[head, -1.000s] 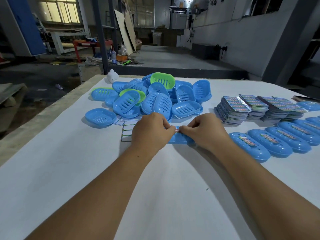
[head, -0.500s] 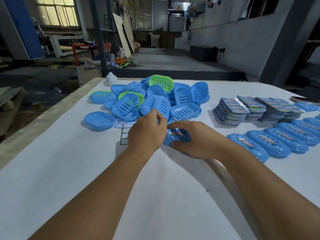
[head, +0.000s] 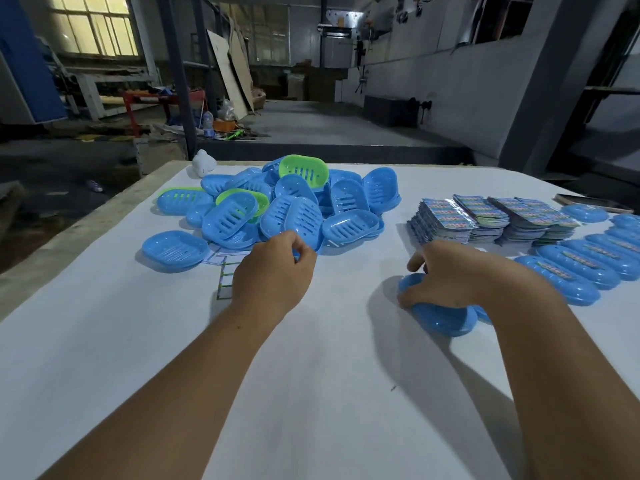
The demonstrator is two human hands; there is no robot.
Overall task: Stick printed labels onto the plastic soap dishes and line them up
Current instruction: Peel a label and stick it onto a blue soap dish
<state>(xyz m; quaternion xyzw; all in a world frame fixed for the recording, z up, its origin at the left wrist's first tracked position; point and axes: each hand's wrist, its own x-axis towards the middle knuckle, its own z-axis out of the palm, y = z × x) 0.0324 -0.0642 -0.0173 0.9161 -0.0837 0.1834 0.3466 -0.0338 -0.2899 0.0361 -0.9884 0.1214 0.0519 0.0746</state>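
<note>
right hand (head: pixel 450 275) is gripping a blue soap dish (head: pixel 440 315) from above, fingers curled over its far-left end, thumb at the near-left edge. the dish is lying under and just near-right of the palm, resting on the white table (head: pixel 311 393), at the left end of the row of labelled dishes (head: pixel 568 277) that is running off to the far right. can't tell if its label is showing, the hand is covering the top.

left hand (head: pixel 277 271) is sitting at the near edge of the pile of loose dishes (head: pixel 294 209), fingers curled in, tips pinching the rim of a blue dish there; contact is partly hidden. a label sheet (head: pixel 227 277) is lying flat just left of that hand, partly tucked under the pile.

stacks of printed labels (head: pixel 485 218) are sitting far right, beyond the row. a few green dishes (head: pixel 304 169) are mixed in the pile. a small white object (head: pixel 203 163) is standing at the far-left table edge.
</note>
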